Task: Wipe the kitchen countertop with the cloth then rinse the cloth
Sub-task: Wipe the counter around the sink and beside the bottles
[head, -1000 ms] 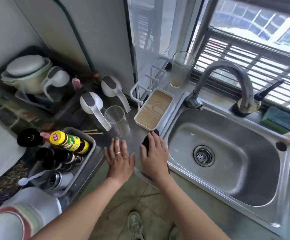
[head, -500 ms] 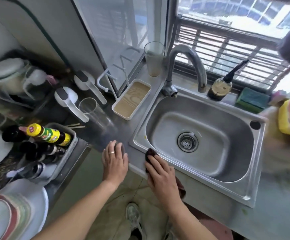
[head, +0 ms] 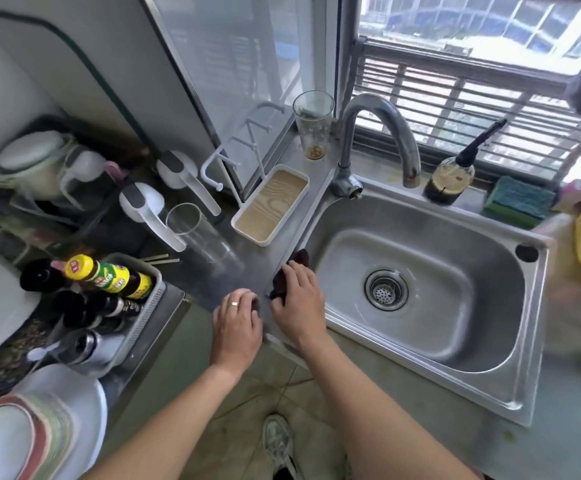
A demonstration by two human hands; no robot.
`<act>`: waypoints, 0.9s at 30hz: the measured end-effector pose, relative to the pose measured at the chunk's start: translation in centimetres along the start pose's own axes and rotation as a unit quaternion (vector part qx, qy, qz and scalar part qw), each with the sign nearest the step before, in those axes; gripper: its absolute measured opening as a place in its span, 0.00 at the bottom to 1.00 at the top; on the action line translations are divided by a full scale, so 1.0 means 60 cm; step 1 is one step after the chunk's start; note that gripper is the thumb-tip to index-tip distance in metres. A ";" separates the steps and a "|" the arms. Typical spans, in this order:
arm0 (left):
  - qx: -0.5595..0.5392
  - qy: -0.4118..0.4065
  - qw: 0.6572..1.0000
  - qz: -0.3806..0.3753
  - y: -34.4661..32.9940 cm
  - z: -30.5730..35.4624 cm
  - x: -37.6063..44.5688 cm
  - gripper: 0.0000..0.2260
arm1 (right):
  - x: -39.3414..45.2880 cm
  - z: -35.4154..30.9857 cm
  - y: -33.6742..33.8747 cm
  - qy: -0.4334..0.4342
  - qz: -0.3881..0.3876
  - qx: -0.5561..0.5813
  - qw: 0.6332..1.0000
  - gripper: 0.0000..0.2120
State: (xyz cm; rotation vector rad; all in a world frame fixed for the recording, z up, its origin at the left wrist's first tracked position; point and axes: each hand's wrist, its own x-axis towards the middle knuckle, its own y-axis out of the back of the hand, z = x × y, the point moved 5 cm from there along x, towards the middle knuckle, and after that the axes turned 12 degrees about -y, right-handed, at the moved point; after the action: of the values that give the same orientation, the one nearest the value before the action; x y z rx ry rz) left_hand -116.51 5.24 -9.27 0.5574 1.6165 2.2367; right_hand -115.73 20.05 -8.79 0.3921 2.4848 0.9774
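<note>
Tray point(head: 270, 209) left of sink point(head: 538, 341), faucet point(head: 375, 133) behind, cloth point(head: 291, 277) on sink's left rim.

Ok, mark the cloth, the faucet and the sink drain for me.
cloth point(head: 279, 280): head view, on the dark fold beside the fingers.
faucet point(head: 379, 109): head view, on the top of the curved spout.
sink drain point(head: 385, 289): head view, on the strainer's middle.
</note>
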 end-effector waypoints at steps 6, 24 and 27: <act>0.002 -0.041 0.999 -0.024 0.017 0.016 -0.002 0.14 | -0.097 0.088 0.043 0.041 0.048 -0.102 0.993 0.22; 0.017 -0.060 0.996 -0.061 -0.037 0.142 0.002 0.22 | -0.196 0.136 0.040 0.079 0.030 -0.135 0.987 0.30; 0.020 -0.037 0.997 -0.061 -0.039 0.133 -0.010 0.22 | -0.212 0.179 0.051 0.129 0.018 -0.147 0.981 0.25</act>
State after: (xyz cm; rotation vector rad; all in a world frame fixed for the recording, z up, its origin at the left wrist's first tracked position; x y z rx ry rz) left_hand -112.01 12.27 -9.33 0.5311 1.6161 2.0763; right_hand -99.14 23.20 -9.94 0.2269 2.5052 1.4685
